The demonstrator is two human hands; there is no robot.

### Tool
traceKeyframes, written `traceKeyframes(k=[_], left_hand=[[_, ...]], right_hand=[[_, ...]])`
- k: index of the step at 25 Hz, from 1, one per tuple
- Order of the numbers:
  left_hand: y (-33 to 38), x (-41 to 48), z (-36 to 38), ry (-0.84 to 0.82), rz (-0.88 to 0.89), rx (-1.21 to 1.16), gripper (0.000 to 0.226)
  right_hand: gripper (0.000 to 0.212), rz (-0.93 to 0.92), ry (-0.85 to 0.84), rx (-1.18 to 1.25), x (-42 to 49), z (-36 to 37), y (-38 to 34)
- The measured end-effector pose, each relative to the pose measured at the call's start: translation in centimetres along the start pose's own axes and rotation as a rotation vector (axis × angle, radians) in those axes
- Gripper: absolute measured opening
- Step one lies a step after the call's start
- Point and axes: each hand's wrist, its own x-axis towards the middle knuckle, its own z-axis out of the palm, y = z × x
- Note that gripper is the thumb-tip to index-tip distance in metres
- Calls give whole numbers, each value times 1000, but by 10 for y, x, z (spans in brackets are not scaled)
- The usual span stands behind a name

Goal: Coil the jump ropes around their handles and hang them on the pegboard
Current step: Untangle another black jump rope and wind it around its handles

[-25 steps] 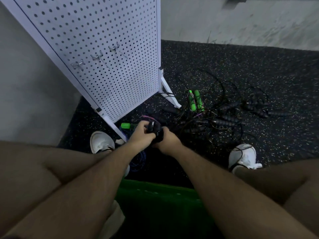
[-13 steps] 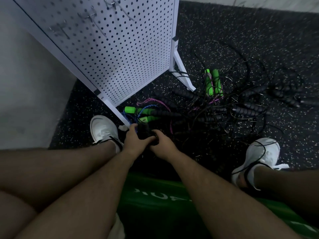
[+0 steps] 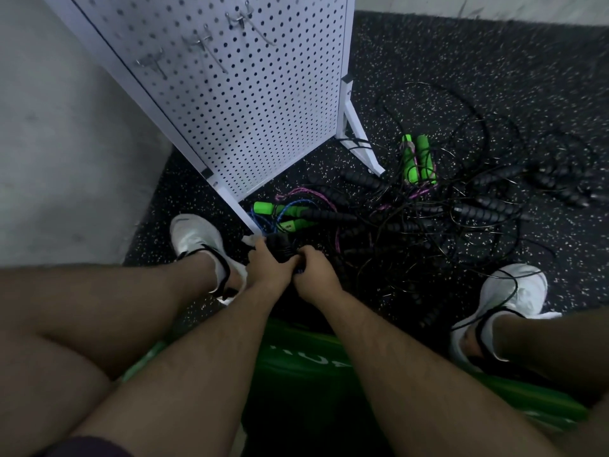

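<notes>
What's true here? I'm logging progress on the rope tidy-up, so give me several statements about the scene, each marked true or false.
1. Two bright green handles lie beside the foot of the white perforated metal pegboard. True.
2. A rope already hangs on the pegboard. False: its metal hooks are bare.
3. The left hand and right hand both grip black jump-rope handles. True.
4. Every loose rope has green handles. False: many black ribbed handles lie tangled on the dark speckled floor.
</notes>
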Motion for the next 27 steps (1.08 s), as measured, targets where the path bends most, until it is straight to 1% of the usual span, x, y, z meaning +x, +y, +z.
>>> traceKeyframes(k=[2,4,6,8,9,11,12,13,14,16,18,19,21,22,24,26,27], left_hand=[[-10,3,0,46,-12,21,98],[-26,17,-7,38,-21,76,94],[-37,34,-16,30,-45,192,88],[-43,46,-14,-18,-4,234,86],[-42,48,-9,-72,18,254,90],[-36,49,6,-164,37,419,95],[-32,45,17,-149,77,540,91],[-26,37,25,-101,156,655,82],[-19,28,33,-64,264,714,69],[1,15,55,-95,438,667,48],[26,6,80,-195,493,542,40],[38,3,91,-237,505,482,37],[62,-2,110,-290,531,394,35],[73,-4,120,-330,506,360,38],[89,-4,138,-435,379,270,48],[101,-2,155,-507,252,197,59],[105,-1,162,-501,214,169,60]], right_hand=[[34,-23,-27,46,-3,8,-5],[42,-74,-141,7,-1,14,-6],[46,-95,-184,-90,3,22,1],[37,-87,-148,-235,3,22,16],[32,-104,-124,-341,2,18,25],[25,-187,-60,-505,-1,1,46],[25,-237,-12,-544,-3,-10,57],[28,-269,31,-552,-6,-20,65],[32,-291,74,-542,-8,-28,72],[33,-269,173,-480,-8,-40,85],[30,-172,286,-396,-7,-52,94],[29,-116,314,-364,-7,-59,97],[29,-29,302,-331,-4,-72,104],[28,15,286,-310,-2,-79,109],[25,140,248,-216,0,-91,118],[37,231,147,-140,3,-98,125],[44,247,103,-98,5,-99,128]])
